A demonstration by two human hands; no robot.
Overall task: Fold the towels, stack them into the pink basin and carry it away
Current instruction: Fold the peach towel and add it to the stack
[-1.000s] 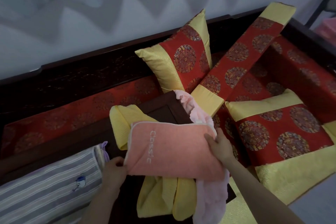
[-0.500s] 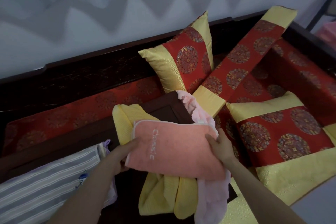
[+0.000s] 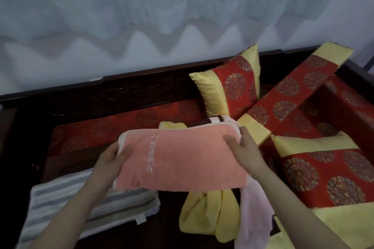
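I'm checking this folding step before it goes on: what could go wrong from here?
1. The folded coral towel is held only at its two short ends by the left hand and right hand; its layers could sag open.
2. The yellow towel and pale pink towel lie crumpled right beneath and could snag.
3. No pink basin is in view.

Folded coral towel (image 3: pixel 180 159) now lifted off the yellow towel (image 3: pixel 210 214) and shifted left, overlapping the striped towel (image 3: pixel 91 204); left hand (image 3: pixel 109 159) regripped at its left edge.
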